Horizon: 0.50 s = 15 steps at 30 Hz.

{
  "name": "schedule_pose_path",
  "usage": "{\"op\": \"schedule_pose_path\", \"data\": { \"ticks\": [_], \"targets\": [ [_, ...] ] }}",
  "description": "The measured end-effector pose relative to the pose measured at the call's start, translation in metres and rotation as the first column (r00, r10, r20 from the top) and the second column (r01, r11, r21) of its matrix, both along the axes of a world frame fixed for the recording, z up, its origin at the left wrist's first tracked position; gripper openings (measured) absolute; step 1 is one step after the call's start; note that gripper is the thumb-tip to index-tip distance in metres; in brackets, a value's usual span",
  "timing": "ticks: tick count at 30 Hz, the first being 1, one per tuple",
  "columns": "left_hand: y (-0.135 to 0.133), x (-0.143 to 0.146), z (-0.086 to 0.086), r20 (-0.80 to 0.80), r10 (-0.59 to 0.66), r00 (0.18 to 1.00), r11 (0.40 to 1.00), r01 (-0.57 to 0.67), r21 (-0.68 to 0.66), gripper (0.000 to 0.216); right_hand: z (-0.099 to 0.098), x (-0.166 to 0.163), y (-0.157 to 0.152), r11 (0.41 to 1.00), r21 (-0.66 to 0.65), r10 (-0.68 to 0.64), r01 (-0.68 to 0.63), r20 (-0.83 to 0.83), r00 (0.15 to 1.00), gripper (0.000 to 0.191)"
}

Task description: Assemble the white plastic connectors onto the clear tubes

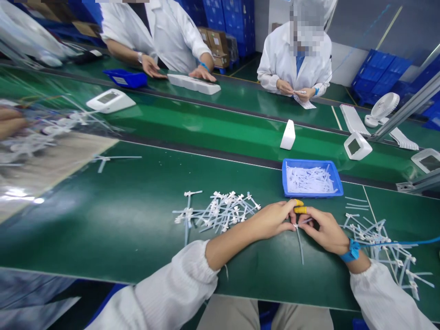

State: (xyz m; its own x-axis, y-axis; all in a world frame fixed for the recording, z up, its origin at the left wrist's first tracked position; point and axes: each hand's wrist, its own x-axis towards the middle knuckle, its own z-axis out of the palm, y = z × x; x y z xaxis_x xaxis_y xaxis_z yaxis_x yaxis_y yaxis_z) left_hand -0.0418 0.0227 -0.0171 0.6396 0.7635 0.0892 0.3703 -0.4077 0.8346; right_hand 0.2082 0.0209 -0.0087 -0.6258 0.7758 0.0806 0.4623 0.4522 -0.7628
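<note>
My left hand (271,219) and my right hand (323,229) meet over the green table, both pinched on one small white plastic part with a thin tube (300,240) that trails toward me. Yellow finger cots cover a fingertip of each hand. A blue strap (352,250) circles my right wrist, with a blue cord running off to the right. A heap of the same white tubed parts (220,211) lies left of my hands. Another heap (381,243) lies to their right. A blue tray (335,173) of thin white pieces stands just beyond my hands.
A conveyor strip beyond the tray carries white devices (356,145) and a white block (288,135). Across it, two people in white coats work, one at white boxes (194,83) beside a blue bin (125,78). A small fan (383,107) stands far right.
</note>
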Motion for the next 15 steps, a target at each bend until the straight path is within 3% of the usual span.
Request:
{"op": "schedule_pose_path", "data": {
  "ticks": [15],
  "targets": [
    [0.0005, 0.0012, 0.0003, 0.009, 0.005, 1.0, 1.0, -0.005, 0.004, 0.041, 0.0034, -0.0016, -0.002, 0.998, 0.061, 0.027, -0.029, 0.024, 0.999, 0.024]
  ]
}}
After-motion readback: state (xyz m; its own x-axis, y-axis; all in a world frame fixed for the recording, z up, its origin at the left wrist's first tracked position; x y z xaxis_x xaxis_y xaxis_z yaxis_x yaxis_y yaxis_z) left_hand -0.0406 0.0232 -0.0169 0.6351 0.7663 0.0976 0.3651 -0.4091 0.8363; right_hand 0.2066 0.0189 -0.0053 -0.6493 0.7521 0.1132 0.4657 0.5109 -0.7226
